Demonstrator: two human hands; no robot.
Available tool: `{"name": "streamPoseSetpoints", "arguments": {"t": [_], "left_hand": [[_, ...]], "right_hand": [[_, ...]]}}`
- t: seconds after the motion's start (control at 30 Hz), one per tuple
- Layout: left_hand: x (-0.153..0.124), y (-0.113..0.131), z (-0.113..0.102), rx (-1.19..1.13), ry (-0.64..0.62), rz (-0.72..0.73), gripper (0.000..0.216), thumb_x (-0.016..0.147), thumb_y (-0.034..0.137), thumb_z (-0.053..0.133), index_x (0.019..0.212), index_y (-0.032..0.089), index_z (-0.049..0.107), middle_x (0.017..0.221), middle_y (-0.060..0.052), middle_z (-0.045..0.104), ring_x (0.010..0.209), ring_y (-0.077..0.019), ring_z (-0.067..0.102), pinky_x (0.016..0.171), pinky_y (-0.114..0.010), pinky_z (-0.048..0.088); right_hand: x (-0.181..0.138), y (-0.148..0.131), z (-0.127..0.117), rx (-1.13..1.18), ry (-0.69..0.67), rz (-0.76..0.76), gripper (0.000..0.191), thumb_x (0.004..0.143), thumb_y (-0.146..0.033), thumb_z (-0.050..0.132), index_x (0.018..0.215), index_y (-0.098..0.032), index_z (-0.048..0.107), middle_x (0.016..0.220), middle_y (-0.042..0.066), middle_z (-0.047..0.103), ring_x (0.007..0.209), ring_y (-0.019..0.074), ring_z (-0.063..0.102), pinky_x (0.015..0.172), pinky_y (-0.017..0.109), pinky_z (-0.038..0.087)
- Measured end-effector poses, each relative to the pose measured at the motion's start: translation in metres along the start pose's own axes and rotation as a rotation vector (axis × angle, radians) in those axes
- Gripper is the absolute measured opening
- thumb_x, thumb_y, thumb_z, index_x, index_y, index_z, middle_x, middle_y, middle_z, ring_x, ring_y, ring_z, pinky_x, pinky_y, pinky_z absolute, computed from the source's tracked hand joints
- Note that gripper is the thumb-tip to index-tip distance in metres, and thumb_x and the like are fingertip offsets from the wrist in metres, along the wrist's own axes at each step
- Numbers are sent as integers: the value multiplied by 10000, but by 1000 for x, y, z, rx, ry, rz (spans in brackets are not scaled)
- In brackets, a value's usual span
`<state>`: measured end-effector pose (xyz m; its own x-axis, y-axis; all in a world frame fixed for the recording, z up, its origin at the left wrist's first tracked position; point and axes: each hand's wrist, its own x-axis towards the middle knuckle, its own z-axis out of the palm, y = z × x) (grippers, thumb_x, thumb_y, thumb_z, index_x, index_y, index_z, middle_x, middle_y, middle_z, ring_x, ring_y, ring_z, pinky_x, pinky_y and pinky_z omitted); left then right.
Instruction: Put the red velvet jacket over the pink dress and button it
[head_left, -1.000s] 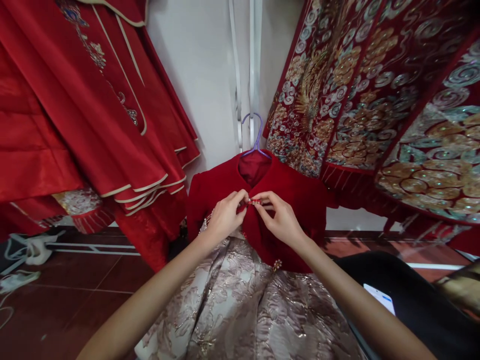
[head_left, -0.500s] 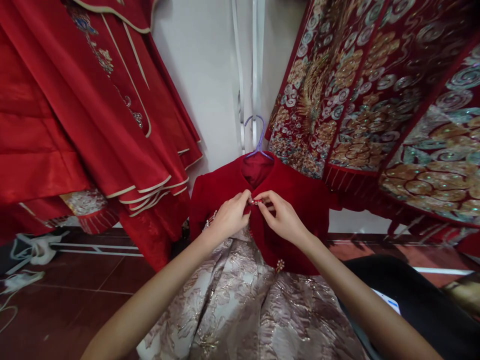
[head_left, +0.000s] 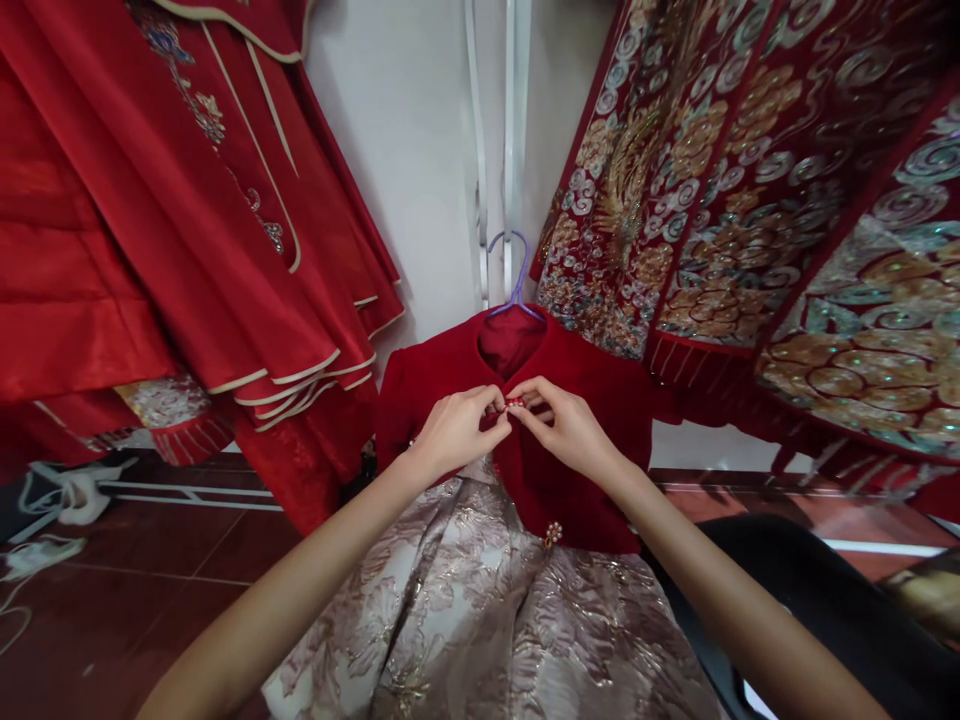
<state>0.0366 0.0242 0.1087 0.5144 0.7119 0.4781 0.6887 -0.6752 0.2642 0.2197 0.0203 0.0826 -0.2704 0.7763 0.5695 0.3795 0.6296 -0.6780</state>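
Observation:
A short red velvet jacket (head_left: 604, 410) hangs on a purple hanger (head_left: 517, 290) over a pale, shiny brocade skirt (head_left: 450, 610). My left hand (head_left: 459, 430) pinches the jacket's front opening just under the collar, thumb and fingertips close together. From the other side, my right hand (head_left: 568, 425) grips the opposite front edge the same way. Between the fingertips shows a small red and pale beaded fastening (head_left: 515, 402), mostly covered by the fingers. Lower on the jacket's front edge sits a flower-shaped beaded ornament (head_left: 553, 533).
Red garments with cream piping (head_left: 247, 250) hang at the left. Heavily embroidered dark red garments (head_left: 697, 200) hang at the right. A white rack post (head_left: 512, 130) rises behind the hanger. A black seat-like thing (head_left: 795, 590) is at lower right; cables (head_left: 45, 555) lie on the tiled floor.
Both hands remain at the collar fastening. The left hand has turned slightly, its thumb now reaching further toward the right fingertips. The jacket has shifted a little to the left in view.

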Motion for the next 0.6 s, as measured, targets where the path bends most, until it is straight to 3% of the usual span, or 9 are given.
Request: {"name": "streamPoseSetpoints", "arguments": {"t": [0.3, 0.6], "left_hand": [[4, -3, -1, -86, -54, 54, 76, 810, 235, 527, 832, 187, 582, 732, -4, 626, 627, -124, 558, 606, -226, 416], [5, -8, 2, -131, -88, 114, 100, 816, 203, 502, 816, 177, 598, 717, 3, 594, 624, -111, 528, 606, -214, 405]], "right_hand": [[-1, 1, -1, 79, 9, 41, 295, 858, -341, 563, 1108, -226, 456, 929, 47, 587, 861, 173, 617, 667, 300, 575], [-2, 6, 0, 91, -12, 3, 267, 885, -333, 524, 1127, -237, 463, 1020, 63, 547, 948, 176, 587, 731, 316, 579]]}}
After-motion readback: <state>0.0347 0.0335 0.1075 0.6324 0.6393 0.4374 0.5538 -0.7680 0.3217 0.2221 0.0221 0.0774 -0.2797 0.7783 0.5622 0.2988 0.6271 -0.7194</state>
